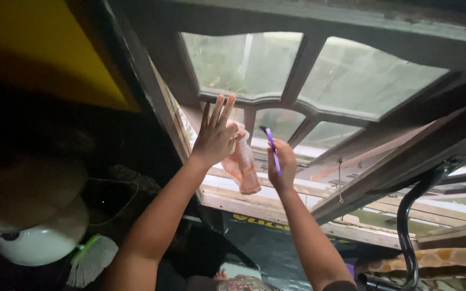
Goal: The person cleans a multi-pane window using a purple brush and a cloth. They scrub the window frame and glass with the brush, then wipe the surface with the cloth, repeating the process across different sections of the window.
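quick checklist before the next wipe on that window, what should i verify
1. Cloth pressed against the glass by the left hand: ok, fingers spread, cloth hanging below the palm.
2. Purple tool gripped in the right hand: ok, fist closed round it.
3. Tool edge touching the glass: cannot tell.
4. Hands apart from each other: ok, a gap shows between them.
5. Window pane clean: cannot tell, light too dim.
6. Window frame within reach: ok, left fingertips reach it.
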